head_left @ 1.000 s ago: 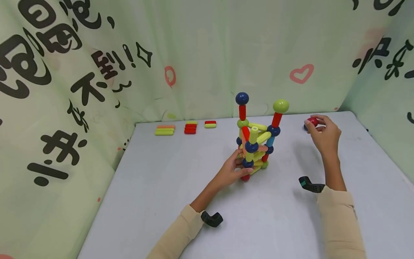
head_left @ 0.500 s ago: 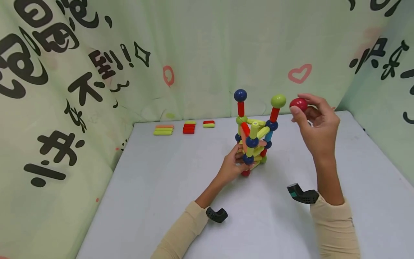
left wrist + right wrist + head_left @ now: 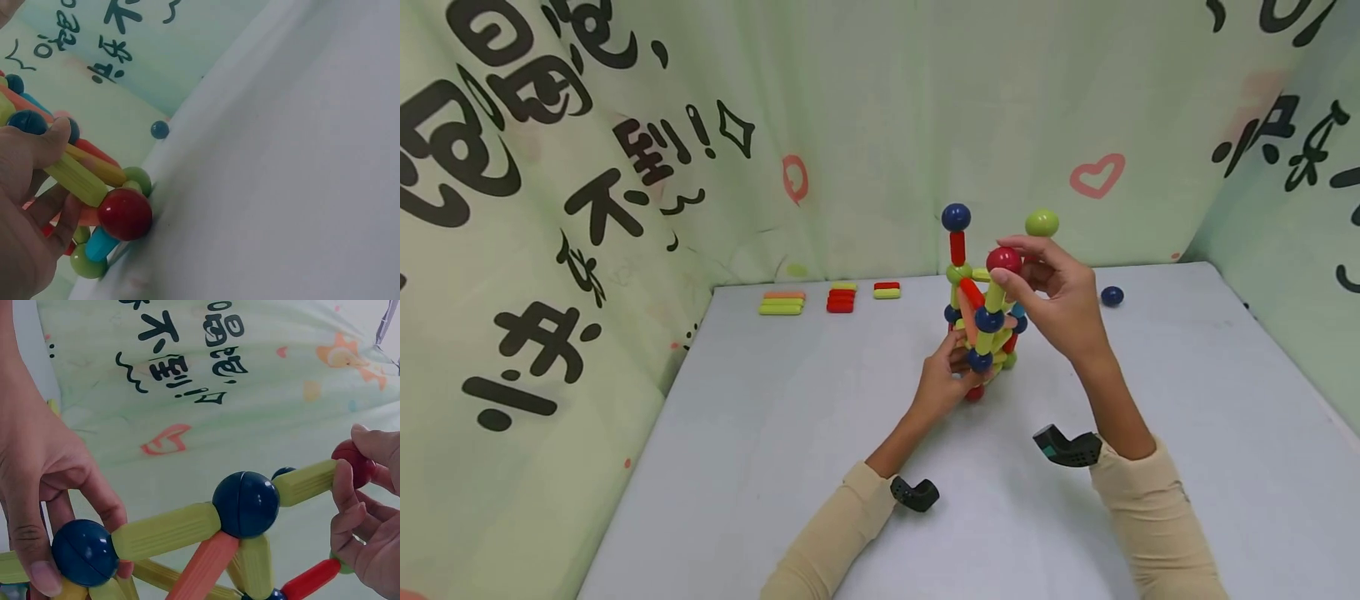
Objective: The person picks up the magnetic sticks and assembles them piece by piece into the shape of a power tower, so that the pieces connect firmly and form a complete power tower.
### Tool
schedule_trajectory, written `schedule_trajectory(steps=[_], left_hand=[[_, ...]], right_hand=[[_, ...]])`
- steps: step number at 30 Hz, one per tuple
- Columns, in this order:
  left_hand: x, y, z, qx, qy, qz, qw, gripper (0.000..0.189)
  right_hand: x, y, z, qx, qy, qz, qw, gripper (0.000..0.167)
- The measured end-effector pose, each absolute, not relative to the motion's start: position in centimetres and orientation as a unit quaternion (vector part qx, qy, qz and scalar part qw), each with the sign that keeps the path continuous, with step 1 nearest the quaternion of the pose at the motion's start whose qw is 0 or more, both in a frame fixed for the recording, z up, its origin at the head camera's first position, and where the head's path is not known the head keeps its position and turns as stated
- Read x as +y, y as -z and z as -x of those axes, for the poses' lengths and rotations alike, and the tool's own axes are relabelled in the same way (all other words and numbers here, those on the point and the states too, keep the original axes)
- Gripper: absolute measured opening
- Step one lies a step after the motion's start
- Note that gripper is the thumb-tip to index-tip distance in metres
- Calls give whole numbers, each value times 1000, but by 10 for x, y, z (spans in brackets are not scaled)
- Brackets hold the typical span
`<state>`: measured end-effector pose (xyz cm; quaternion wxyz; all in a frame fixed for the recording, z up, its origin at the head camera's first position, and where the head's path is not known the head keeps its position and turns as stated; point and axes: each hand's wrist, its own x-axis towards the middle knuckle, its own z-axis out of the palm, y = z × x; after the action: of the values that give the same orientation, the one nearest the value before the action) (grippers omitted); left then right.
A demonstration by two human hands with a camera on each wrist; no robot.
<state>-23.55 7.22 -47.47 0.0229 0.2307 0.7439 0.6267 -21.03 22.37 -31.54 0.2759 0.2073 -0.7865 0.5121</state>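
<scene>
A tower of coloured rods and balls [image 3: 989,320] stands on the table, with a blue ball [image 3: 956,217] and a green ball [image 3: 1042,222] topping two of its posts. My left hand [image 3: 946,372] grips its near post low down, thumb and fingers around a blue ball [image 3: 85,552]. Near the bottom is a red ball [image 3: 125,214] at the table. My right hand [image 3: 1056,292] pinches a red ball [image 3: 1004,260] between thumb and fingers, right at the upper end of the near yellow-green rod [image 3: 306,482]. That hand hides part of the tower's right post in the head view.
A loose blue ball [image 3: 1112,296] lies on the table [image 3: 760,433] to the right. Toward the back left are small groups of rods: orange and yellow-green rods [image 3: 782,303], red rods [image 3: 841,300] and a short pair [image 3: 887,290]. A printed curtain [image 3: 880,125] hangs behind.
My right hand has lifted the red ball from beside the loose blue ball and carried it left to the tower's near post. My left hand keeps its grip; the tower has shifted slightly.
</scene>
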Motion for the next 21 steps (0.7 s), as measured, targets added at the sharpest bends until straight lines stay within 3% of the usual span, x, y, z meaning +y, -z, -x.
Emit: schedule_trajectory(steps=[4, 8, 12, 17, 21], left_hand=[[67, 478, 236, 750, -614, -246, 6, 64], [49, 481, 240, 748, -606, -270, -9, 71], [16, 481, 257, 783, -574, -231, -58, 44], [-47, 481, 285, 865, -482, -58, -130, 14], [-96, 485, 306, 903, -391, 61, -166, 23]], right_hand=[[225, 319, 207, -791, -507, -187, 287, 47], [230, 332, 203, -779, -505, -154, 338, 42], [239, 355, 204, -768, -515, -83, 370, 34], [249, 385, 202, -808, -505, -7, 302, 52], [249, 397, 202, -834, -504, -48, 219, 82]])
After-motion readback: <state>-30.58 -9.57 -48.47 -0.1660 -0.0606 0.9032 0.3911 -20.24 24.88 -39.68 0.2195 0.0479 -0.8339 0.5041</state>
